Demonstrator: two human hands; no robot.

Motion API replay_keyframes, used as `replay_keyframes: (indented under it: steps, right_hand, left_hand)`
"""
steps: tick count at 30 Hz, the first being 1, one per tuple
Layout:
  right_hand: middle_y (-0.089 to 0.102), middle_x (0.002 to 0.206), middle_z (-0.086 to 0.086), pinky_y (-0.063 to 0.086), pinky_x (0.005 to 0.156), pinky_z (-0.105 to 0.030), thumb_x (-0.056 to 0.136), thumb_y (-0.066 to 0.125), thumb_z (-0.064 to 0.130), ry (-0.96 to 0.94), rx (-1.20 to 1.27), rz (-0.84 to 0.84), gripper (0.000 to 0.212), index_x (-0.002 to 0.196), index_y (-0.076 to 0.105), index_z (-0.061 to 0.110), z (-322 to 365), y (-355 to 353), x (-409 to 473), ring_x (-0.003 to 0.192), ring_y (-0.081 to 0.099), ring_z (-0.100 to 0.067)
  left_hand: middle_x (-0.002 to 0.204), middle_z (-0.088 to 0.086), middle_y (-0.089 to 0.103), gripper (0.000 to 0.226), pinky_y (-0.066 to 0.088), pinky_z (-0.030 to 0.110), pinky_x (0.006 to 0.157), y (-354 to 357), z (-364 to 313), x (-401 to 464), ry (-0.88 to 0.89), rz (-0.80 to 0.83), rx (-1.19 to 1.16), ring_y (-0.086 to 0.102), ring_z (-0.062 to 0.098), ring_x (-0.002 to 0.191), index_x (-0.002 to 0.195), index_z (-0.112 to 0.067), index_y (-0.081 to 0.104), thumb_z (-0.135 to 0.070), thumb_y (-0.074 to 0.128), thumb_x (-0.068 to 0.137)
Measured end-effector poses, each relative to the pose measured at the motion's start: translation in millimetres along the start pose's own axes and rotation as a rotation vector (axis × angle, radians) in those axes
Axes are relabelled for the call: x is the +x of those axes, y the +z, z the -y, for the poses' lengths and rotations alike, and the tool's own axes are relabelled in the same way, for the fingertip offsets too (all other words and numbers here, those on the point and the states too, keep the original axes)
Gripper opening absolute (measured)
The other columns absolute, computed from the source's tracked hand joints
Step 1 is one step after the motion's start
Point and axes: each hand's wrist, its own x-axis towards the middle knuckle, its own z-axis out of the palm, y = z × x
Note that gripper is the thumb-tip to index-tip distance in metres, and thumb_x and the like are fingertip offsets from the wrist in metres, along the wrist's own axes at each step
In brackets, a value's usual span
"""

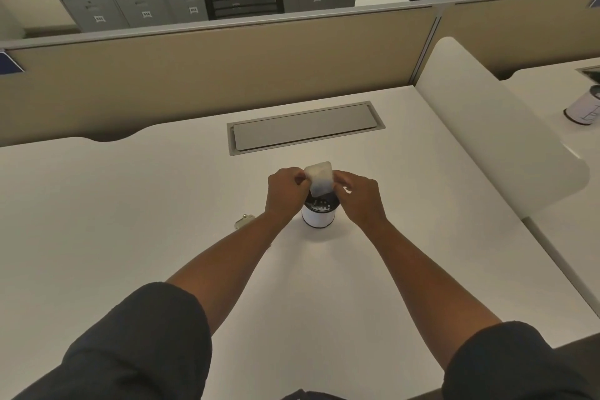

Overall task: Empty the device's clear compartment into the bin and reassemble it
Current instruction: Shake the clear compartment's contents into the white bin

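A small clear compartment (319,178) is held tipped over the mouth of a small white bin (317,216) with a black liner, which stands on the white desk (130,204). My left hand (285,193) pinches the compartment's left edge and my right hand (358,196) pinches its right edge. White bits lie inside the bin, just below the compartment. A small beige device part (244,221) lies on the desk to the left of the bin, partly hidden behind my left forearm.
A grey cable hatch (305,128) is set into the desk behind the bin. A beige partition (211,75) closes the far edge and a white rounded divider (496,127) stands on the right. Another small bin (582,109) sits on the neighbouring desk.
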Motion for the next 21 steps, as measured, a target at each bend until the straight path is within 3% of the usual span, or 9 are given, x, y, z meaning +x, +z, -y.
replay_keyframes:
  steps: [8,13,17,21]
  right_hand:
    - [0.074,0.091,-0.002,0.042,0.067,0.002,0.085,0.067,0.011,0.029,0.092,0.000,0.013,0.098,0.070,0.011,-5.3,1.3,7.2,0.077,0.065,-0.010]
    - [0.073,0.086,-0.001,0.039,0.064,0.004,0.085,0.068,0.010,0.044,0.094,-0.016,0.007,0.092,0.067,0.011,-6.7,2.1,7.8,0.074,0.062,-0.008]
    - [0.074,0.087,-0.004,0.042,0.067,-0.001,0.084,0.068,0.008,0.027,0.085,-0.031,0.008,0.092,0.068,0.010,-5.6,4.1,7.2,0.076,0.064,-0.011]
    - [0.074,0.087,-0.005,0.043,0.067,-0.007,0.084,0.068,0.007,0.011,0.091,-0.059,0.009,0.092,0.068,0.010,-4.2,4.7,6.0,0.078,0.066,-0.014]
  left_hand:
    - [0.085,0.009,0.077,0.014,0.056,0.035,0.081,-4.9,6.4,-0.2,-0.131,0.078,-0.138,0.071,0.024,0.083,0.090,-0.009,0.076,-0.011,0.071,0.077]
    - [0.100,0.009,0.075,0.029,0.052,0.030,0.093,-6.2,9.0,-3.0,-0.166,0.019,-0.180,0.069,0.018,0.093,0.105,-0.008,0.072,-0.007,0.074,0.077]
    - [0.084,0.002,0.075,0.022,0.053,0.024,0.075,-3.7,4.3,-7.8,-0.105,0.066,-0.170,0.068,0.016,0.078,0.095,-0.011,0.076,-0.008,0.075,0.073]
    - [0.091,0.009,0.077,0.023,0.054,0.026,0.078,-2.5,5.3,-9.2,-0.105,-0.008,-0.180,0.068,0.016,0.080,0.096,-0.009,0.076,-0.008,0.075,0.073]
